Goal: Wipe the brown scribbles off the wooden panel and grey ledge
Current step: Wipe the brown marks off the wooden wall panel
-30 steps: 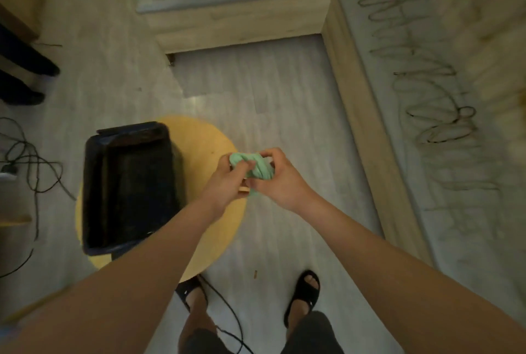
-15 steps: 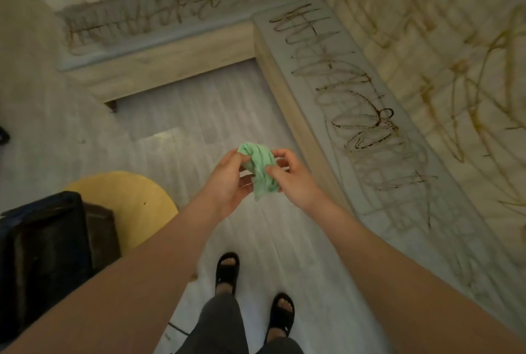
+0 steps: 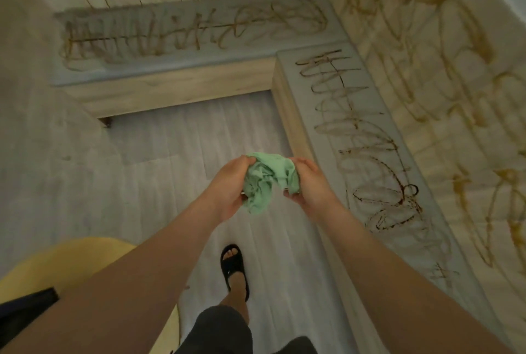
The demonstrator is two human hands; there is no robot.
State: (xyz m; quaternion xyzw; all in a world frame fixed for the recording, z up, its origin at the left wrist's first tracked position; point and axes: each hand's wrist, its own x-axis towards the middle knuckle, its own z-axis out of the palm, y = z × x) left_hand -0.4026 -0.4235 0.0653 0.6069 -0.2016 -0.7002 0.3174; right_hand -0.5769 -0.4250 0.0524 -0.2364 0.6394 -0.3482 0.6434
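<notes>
Brown scribbles [image 3: 401, 191] on grey ledge [image 3: 227, 61], wooden panel [image 3: 427, 83], left hand [image 3: 227, 188], right hand [image 3: 313, 188] pinching cloth [image 3: 264, 182]

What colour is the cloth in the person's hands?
Light mint green, plain with no pattern; the cloth shows clearly in the head view.

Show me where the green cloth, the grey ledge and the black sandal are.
green cloth [image 3: 266, 182], head view, middle of the bunched fabric.
grey ledge [image 3: 199, 60], head view, bare strip of its far section.
black sandal [image 3: 232, 264], head view, strap across the foot.
</notes>
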